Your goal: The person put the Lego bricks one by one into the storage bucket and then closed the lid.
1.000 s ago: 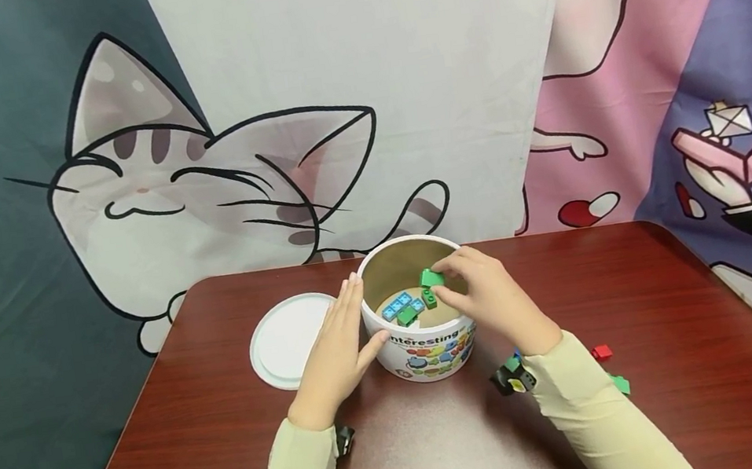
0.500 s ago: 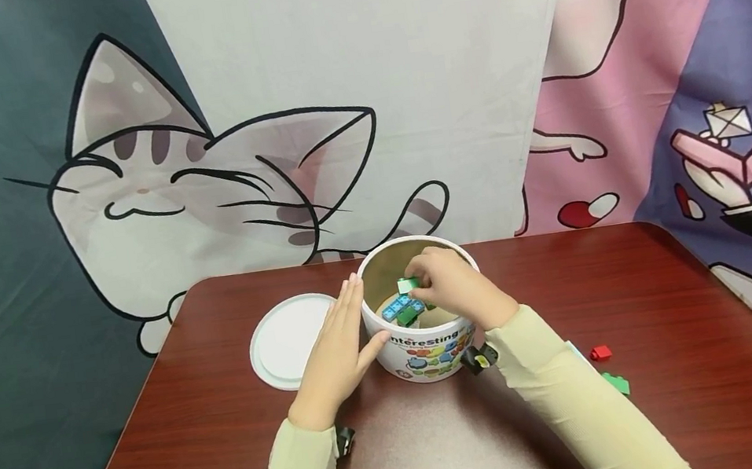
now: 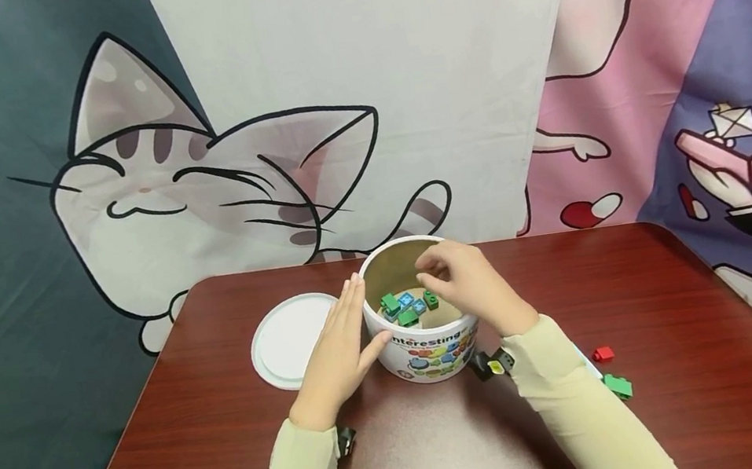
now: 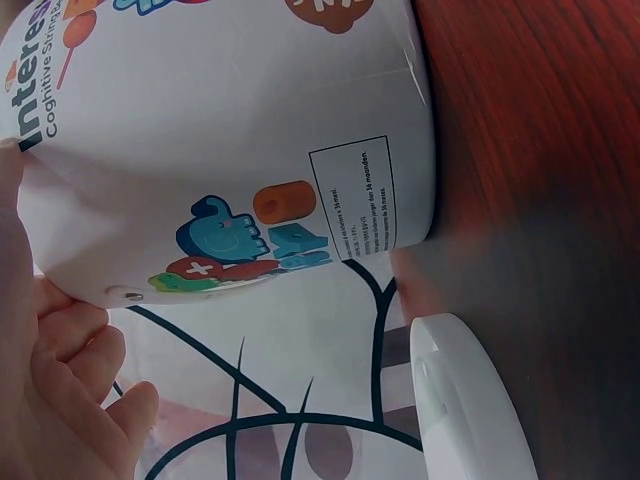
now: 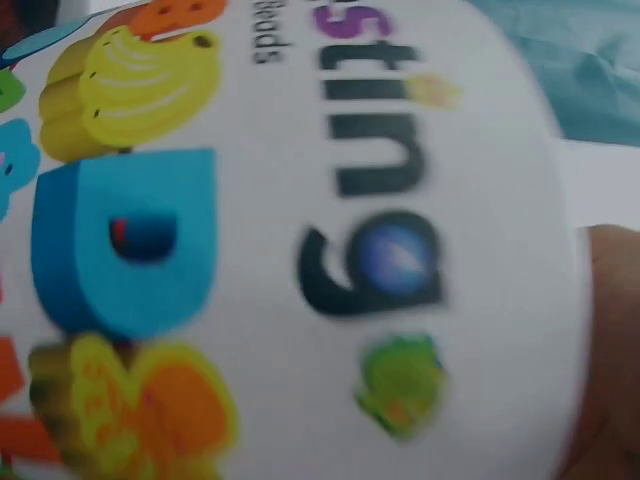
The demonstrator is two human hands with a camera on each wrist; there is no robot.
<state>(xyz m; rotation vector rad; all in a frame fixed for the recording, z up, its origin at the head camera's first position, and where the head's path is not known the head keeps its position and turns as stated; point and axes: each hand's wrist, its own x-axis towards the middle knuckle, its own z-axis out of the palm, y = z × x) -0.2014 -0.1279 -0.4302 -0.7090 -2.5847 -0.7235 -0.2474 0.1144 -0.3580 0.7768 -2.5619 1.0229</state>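
Note:
A white printed tub (image 3: 436, 365) stands on the table, its inside facing up. My left hand (image 3: 331, 355) rests along the tub's left side with straight fingers, thumb at the front; the left wrist view shows its fingers (image 4: 85, 345) against the wall. Over the right part of the opening hovers my right hand (image 3: 475, 285), thumb and fingers apart with nothing between them. On the tub's floor lie light blue bricks (image 3: 406, 301) and several green ones: one green brick (image 3: 389, 304) at the left, another green brick (image 3: 431, 300) at the right. Printed wall (image 5: 270, 200) fills the right wrist view.
A round white lid (image 3: 290, 342) lies left of the tub, partly behind my left hand. Right of my right sleeve are a red brick (image 3: 602, 353) and a green brick (image 3: 618, 386). A white edge (image 3: 589, 362) shows beside that sleeve.
My right hand carried a green brick leftward inside the tub and let it go onto the blue bricks. It has since drawn back a little to the right. My left hand stayed put.

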